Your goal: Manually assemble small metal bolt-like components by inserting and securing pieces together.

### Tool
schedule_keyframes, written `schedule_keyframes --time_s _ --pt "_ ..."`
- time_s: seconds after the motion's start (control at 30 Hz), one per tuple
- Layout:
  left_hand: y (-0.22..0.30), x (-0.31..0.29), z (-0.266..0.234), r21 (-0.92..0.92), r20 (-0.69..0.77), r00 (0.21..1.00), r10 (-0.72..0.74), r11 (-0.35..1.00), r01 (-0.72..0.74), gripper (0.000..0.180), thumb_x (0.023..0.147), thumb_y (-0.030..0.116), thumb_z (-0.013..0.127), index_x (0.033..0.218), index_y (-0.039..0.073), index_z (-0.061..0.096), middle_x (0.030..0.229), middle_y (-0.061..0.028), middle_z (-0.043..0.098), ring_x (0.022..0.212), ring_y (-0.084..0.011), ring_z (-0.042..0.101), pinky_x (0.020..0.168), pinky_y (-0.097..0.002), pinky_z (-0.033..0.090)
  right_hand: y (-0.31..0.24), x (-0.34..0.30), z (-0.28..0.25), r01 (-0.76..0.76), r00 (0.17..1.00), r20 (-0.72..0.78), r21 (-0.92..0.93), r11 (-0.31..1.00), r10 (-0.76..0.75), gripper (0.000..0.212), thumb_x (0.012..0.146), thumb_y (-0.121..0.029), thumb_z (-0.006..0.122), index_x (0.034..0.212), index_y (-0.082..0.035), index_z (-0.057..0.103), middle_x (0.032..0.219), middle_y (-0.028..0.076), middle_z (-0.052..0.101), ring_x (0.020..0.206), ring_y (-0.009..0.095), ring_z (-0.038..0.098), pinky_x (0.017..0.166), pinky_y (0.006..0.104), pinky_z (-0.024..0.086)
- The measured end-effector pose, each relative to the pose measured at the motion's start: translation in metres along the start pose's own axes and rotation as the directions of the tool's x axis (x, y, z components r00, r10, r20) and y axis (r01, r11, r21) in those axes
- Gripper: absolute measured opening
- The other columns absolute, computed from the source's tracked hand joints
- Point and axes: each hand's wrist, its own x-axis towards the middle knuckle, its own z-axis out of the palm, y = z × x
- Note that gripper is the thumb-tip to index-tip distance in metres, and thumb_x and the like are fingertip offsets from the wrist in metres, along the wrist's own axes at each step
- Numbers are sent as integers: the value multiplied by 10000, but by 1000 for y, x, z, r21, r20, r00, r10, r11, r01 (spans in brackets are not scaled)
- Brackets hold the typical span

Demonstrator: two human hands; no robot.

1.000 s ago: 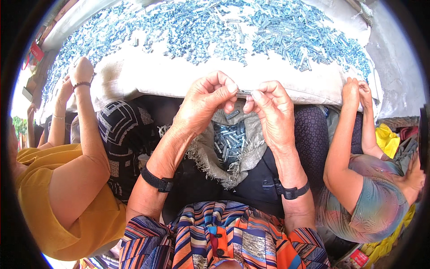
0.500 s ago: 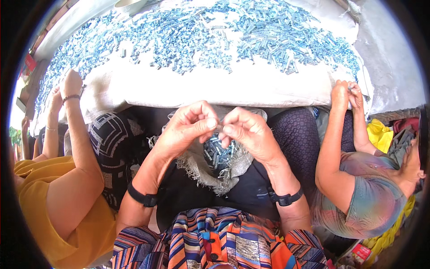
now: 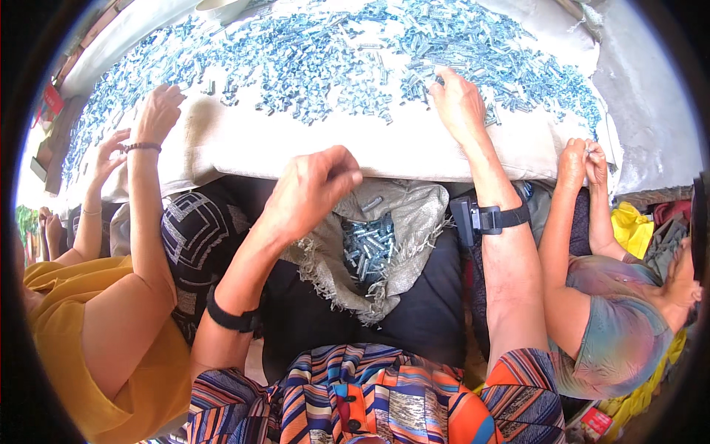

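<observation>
My left hand (image 3: pixel 314 185) hovers over the left side of an open woven sack (image 3: pixel 410 274) in my lap. Its fingers are loosely curled, thumb and index tips apart, with nothing visible between them. Inside the sack lie many small bluish-silver metal pieces (image 3: pixel 370 248), short and tube-like. One single piece (image 3: pixel 372 203) shows above the others, near the sack's far side; whether it lies there or is falling I cannot tell. Stretched out to the table, my right hand (image 3: pixel 458 107) is at the near edge of the heap (image 3: pixel 473 44), thumb and index finger around a small metal piece.
A pale cloth (image 3: pixel 296 148) covers the table, with metal pieces spread across its far part. A bowl (image 3: pixel 220 9) stands at the back left. Co-workers sit close on both sides, a mustard sleeve (image 3: pixel 111 325) at left and a multicoloured sleeve (image 3: pixel 614 318) at right.
My hands were together above the sack, fingertips meeting on a small piece. The right has since reached forward to the heap; the left stays over the sack, and a loose piece now shows below it.
</observation>
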Motion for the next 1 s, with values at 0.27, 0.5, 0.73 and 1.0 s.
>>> schedule_keyframes --time_s 0.27,0.5,0.73,1.0 --pt "-16 65 35 332 -249 918 308 918 -218 156 794 121 610 939 62 611 778 -121 582 736 -295 609 653 -385 481 -14 -6 -4 -59 997 60 126 990 52 315 763 -144 618 1060 -69 543 841 164 635 813 347 628 719 439 480" --pt "-23 92 45 466 -215 942 257 875 -133 96 817 160 587 887 95 596 865 -110 589 799 -337 611 692 -422 488 -14 -19 -18 -160 986 36 524 837 166 258 759 -65 627 995 -44 523 755 104 602 692 226 619 644 328 496" --pt "-29 85 36 509 -281 888 363 841 -183 119 801 142 606 879 55 585 812 -110 594 739 -292 616 677 -382 492 -34 -72 -46 -455 883 435 885 94 178 120 882 -77 564 992 -35 543 799 29 594 647 107 578 608 247 496" --pt "-5 25 25 -766 -9 999 -44 643 22 93 848 103 597 920 57 560 797 -23 594 699 -95 578 656 -228 468 -66 -104 -58 -459 871 481 869 -187 100 91 918 -116 539 964 -38 550 785 45 602 644 112 592 607 252 505"
